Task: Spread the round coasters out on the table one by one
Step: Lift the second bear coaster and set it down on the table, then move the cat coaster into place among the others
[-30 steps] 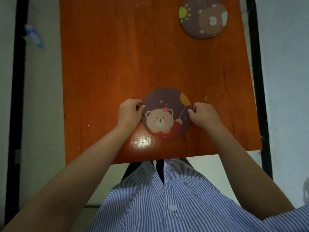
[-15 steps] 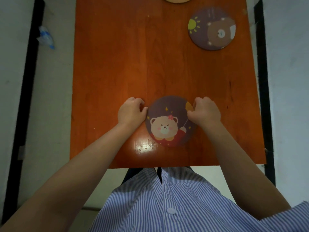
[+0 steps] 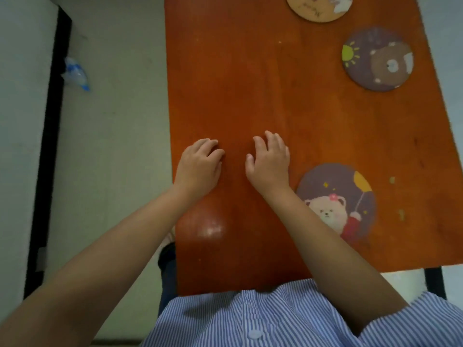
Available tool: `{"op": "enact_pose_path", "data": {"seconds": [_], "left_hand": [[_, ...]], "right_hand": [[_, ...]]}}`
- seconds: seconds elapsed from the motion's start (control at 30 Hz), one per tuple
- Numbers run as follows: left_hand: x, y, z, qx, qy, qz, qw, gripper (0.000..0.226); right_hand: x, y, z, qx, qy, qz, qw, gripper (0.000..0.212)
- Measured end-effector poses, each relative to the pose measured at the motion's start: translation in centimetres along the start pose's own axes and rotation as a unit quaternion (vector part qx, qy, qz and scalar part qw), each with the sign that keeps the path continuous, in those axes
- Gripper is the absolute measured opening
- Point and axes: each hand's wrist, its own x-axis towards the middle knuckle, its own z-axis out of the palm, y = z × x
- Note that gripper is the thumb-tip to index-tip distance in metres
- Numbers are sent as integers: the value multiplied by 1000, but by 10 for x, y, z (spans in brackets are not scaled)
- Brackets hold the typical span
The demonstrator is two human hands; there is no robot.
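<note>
Both hands lay palm-down and empty on the bare wood: the left hand [image 3: 200,164] with fingers loosely curled, the right hand [image 3: 269,161] with fingers spread. At the right hand's four o'clock sat the balloon-bear coaster [image 3: 335,201], partly under that forearm. Toward one o'clock lay the sun-bear coaster [image 3: 377,58] and, beyond it, a tan coaster [image 3: 319,7] (cut by the frame). The table [image 3: 250,83] showed no stack, so this looked like a pause between placements; any next coaster would need fetching first.

Left hand [image 3: 200,162] and right hand [image 3: 269,159] lie palm-down side by side, fingers loosely curled, empty.
</note>
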Motion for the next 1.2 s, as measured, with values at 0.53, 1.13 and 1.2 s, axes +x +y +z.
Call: {"op": "enact_pose_path", "data": {"seconds": [0.53,1.13,1.2], "left_hand": [[59,-108,-12,64,-138,257,955,62],[328,-80,-77,74,-180,408,892,34],[367,-73,-83,76,-177,422,886,35]], "right_hand": [[-1,-56,51,-48,99,199,974,50],[168,-70,-25,72,187,377,904,28],[201,-67,-36,97,201,408,885,28]]}}
